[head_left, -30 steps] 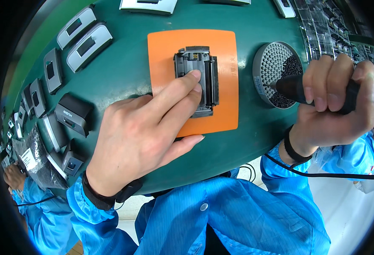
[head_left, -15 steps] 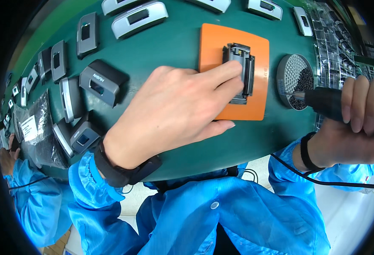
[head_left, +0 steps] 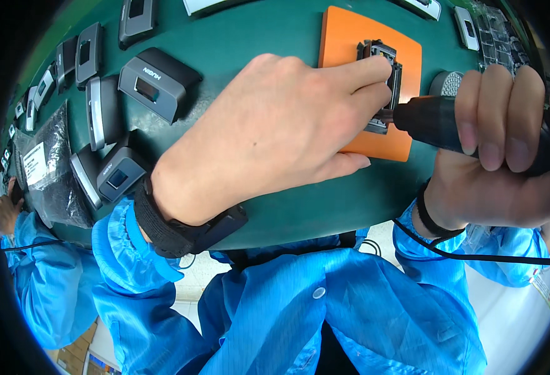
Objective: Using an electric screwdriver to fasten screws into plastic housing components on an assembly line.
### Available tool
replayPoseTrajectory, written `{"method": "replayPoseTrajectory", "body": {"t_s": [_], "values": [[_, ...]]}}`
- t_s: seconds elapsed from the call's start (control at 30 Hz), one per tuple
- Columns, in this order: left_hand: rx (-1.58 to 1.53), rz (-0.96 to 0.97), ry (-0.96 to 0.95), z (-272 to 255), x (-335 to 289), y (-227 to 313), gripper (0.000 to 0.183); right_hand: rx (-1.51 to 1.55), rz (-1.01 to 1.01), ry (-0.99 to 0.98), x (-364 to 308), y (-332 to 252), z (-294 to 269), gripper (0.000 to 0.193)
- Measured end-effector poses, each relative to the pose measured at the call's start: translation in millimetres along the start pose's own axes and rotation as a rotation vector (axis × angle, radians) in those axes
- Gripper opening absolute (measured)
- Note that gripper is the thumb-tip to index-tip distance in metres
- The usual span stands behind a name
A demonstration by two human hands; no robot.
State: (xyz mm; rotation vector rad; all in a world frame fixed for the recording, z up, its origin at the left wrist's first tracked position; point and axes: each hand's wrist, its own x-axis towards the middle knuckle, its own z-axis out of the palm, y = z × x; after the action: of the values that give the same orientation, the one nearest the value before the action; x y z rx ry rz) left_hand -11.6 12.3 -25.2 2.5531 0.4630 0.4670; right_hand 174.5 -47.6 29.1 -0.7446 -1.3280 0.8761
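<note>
My left hand (head_left: 275, 122) lies over a small black plastic housing (head_left: 396, 81). Its index and middle fingers press down on the part, while the thumb rests lower, near the edge of the orange block (head_left: 339, 37) beneath. Part of the housing is hidden by the fingers. My right hand (head_left: 506, 134) wraps round a black electric screwdriver (head_left: 426, 122). The driver is held almost level, pointing left, and its bit reaches the lower end of the housing, beside my left fingertips. Whether a screw sits on the bit is too small to tell.
Several grey device covers (head_left: 156, 84) stand on the green table (head_left: 275, 206) at the left, with a clear bag of dark pieces (head_left: 59, 181). Behind the screwdriver is a round screw dish (head_left: 445, 82), partly hidden. A co-worker's hand (head_left: 7, 209) shows far left. The black cable (head_left: 494, 257) crosses my right sleeve.
The screwdriver has moved left from the dish of screws to the housing on the orange block. My left hand keeps its place on the housing. The whole view has shifted somewhat.
</note>
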Motion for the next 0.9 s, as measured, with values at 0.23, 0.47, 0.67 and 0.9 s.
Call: {"method": "replayPoseTrajectory", "body": {"t_s": [0.23, 0.47, 0.67, 0.9], "values": [[0.014, 0.002, -0.037, -0.5, 2.5, 0.9, 0.057, -0.029, 0.010, -0.045, 1.5, 1.5, 0.2, 0.026], [-0.002, 0.008, 0.010, -0.6, 3.9, 1.1, 0.055, -0.046, 0.009, -0.091, 7.5, -1.6, 2.4, 0.026], [-0.010, 0.000, -0.011, -6.5, 3.2, 3.6, 0.049, -0.076, 0.013, -0.130, 10.8, -9.1, 10.7, 0.026], [-0.066, 0.010, 0.030, -5.8, 1.8, 4.9, 0.042, 0.041, -0.057, -0.066, 2.2, 5.1, 20.5, 0.022]]}}
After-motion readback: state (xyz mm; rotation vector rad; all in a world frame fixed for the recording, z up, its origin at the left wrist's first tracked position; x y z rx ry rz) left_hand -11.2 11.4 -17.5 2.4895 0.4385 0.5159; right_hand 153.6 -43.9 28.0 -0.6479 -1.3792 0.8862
